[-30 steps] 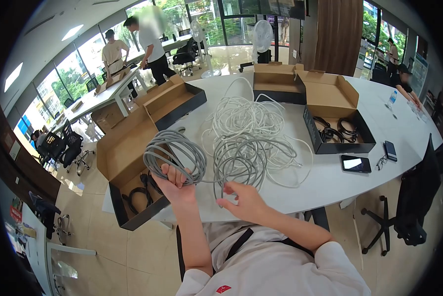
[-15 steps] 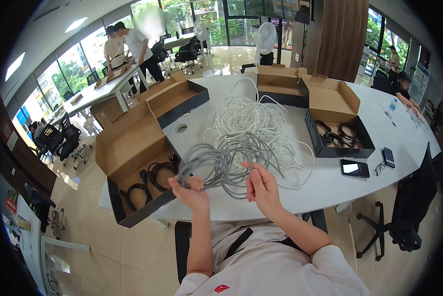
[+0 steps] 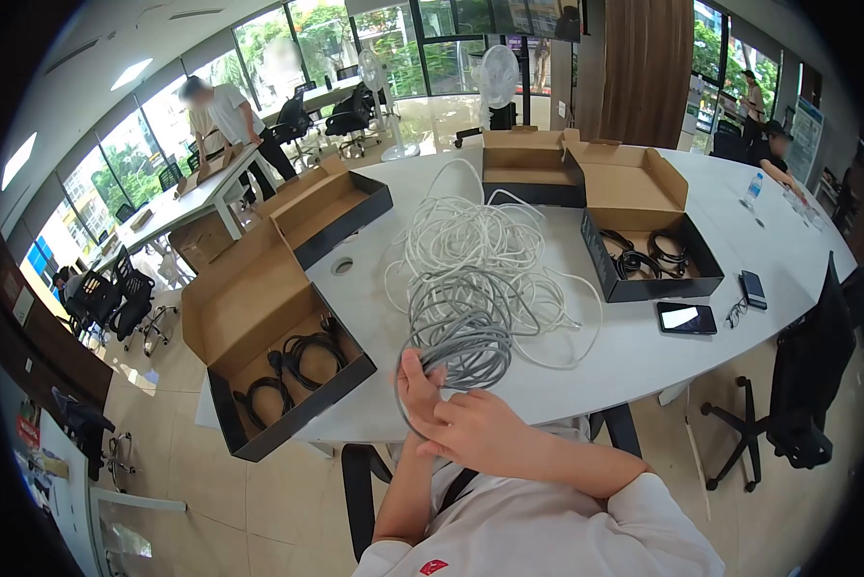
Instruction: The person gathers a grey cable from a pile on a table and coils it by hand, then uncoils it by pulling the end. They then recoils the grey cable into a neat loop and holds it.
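Note:
A coil of grey cable [image 3: 463, 332] lies in loops near the table's front edge, its near end gathered in my left hand [image 3: 419, 392]. The fingers of that hand are closed round the grey strands. My right hand [image 3: 480, 429] crosses over the left palm and wrist, its fingers closed. A single grey strand bows round the outside of my left hand and runs down to the right fingertips. Behind the grey coil, and partly under it, spreads a loose tangle of white cable [image 3: 475, 236].
An open box [image 3: 302, 404] with black cables stands at the left, another box [image 3: 658, 288] with black cables at the right. More open boxes stand farther back. A phone [image 3: 686, 318], glasses and a bottle [image 3: 752, 188] are at the right. People are at other places in the room.
My hands have come together nearer my body, the right moving left across the left hand. The grey loops, spread between both hands before, are now gathered closer at the left hand. The view has shifted slightly.

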The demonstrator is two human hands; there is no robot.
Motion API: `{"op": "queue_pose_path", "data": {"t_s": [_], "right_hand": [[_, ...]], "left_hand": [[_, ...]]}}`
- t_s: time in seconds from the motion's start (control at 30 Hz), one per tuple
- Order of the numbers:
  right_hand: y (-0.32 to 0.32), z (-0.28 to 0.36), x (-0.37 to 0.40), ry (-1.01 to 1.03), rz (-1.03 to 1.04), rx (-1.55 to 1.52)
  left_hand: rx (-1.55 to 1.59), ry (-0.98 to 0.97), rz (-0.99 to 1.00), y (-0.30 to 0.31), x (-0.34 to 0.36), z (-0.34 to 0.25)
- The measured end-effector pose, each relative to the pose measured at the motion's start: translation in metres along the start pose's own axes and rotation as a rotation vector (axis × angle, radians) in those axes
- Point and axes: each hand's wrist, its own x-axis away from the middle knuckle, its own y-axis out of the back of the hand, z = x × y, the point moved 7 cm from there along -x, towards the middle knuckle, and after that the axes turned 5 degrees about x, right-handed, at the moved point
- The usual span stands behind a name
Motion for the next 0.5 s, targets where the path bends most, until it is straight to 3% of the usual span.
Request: {"op": "queue_pose_path", "data": {"t_s": [0.03,0.1,0.17,0.2,0.23,0.3,0.37,0.5], "right_hand": [[0.017,-0.001,0.002,0.003,-0.086,0.002],[0.051,-0.004,-0.003,-0.01,-0.242,0.121],[0.079,-0.015,-0.014,-0.026,-0.326,0.322],[0.086,-0.021,-0.017,-0.025,-0.341,0.403],[0.082,-0.032,-0.019,-0.004,-0.302,0.449],[0.063,-0.05,-0.016,-0.028,-0.139,0.427],[0.032,-0.06,-0.002,-0.12,0.116,0.28],[0.029,-0.048,-0.001,-0.174,0.028,0.364]], "left_hand": [[0.085,0.019,0.072,-0.004,0.0,-0.003],[-0.339,-0.215,0.227,-0.01,0.002,-0.02],[-0.461,-0.235,0.342,-0.021,0.01,-0.023],[-0.368,-0.146,0.381,-0.034,0.014,-0.028],[-0.274,-0.059,0.422,-0.048,0.017,-0.031],[-0.319,-0.181,0.477,-0.07,0.024,-0.047],[-0.437,-0.142,0.55,-0.076,0.029,-0.047],[-0.566,-0.328,0.6,-0.084,0.026,-0.047]]}}
